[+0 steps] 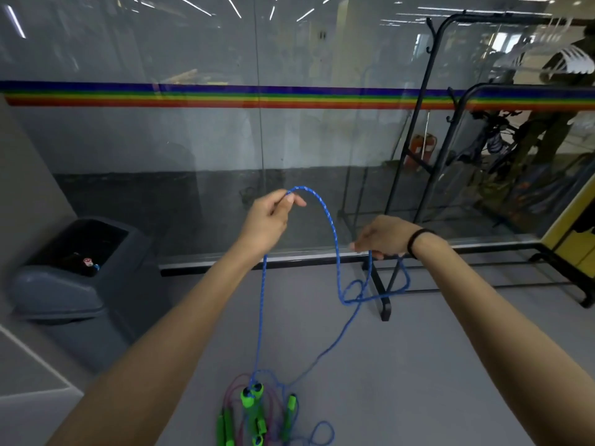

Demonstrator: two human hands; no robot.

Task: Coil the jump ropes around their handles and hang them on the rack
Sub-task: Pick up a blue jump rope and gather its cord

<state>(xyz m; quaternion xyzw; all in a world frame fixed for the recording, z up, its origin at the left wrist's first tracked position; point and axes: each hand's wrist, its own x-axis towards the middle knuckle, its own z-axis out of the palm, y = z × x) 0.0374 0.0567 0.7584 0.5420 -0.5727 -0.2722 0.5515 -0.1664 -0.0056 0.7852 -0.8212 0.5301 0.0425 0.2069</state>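
- Bin [58,294] stands at the far left against a grey wall, its top opening dark; a small red-and-white thing and a blue bit lie inside, too small to make out
- Glass wall [193,140] runs across the back with a rainbow stripe [225,97]; its black base rail meets the floor [434,365] just past the hands
- Left hand [269,222] is raised, thumb and forefinger pinching the blue rope [331,226] at the top of its arch
- From that pinch one strand drops straight down to the green handles [252,395], which lie in a heap on the floor at the bottom edge, tangled with a purple rope [233,386]; the heap is cut off by the frame
- The other strand curves down to a loose knot-like loop hanging between the hands and the rack foot
- Right hand [384,238], lower, with a black wristband [418,242], has fingers curled down around the rope; its fingertips are partly hidden
- Grey floor stretches between bin and rack foot
- Rack [429,123], black, stands right against the glass, white hangers [568,61] on its top bar; reflections blur what is behind
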